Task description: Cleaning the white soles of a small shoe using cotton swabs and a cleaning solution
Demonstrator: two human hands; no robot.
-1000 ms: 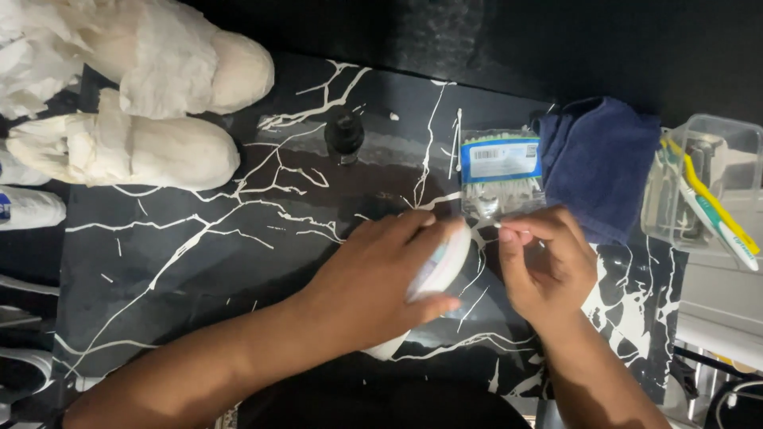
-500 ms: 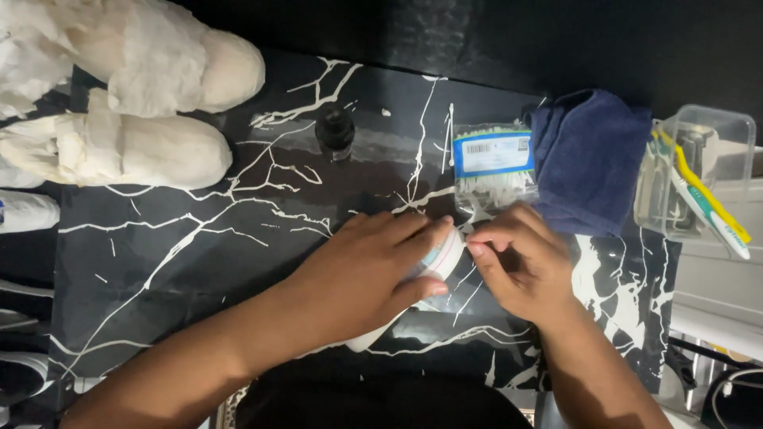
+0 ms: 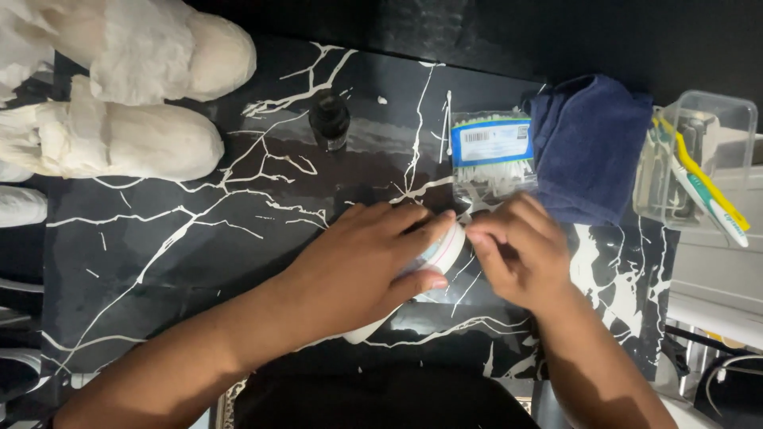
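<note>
Black white-veined marble top (image 3: 199,238), left hand (image 3: 358,266) grip around white tub (image 3: 443,250), right hand (image 3: 517,254) pinched at its rim

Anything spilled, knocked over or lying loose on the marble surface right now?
One cotton swab lies loose on the marble surface, outside the swab packet, with a small white scrap nearby. Nothing looks spilled. The left hand holds a white container tipped on its side, and the right hand works at its end.

Black white-veined marble tabletop (image 3: 199,238) under a cotton-swab pack (image 3: 491,155), folded blue cloth (image 3: 592,143), small dark bottle (image 3: 329,119).
</note>
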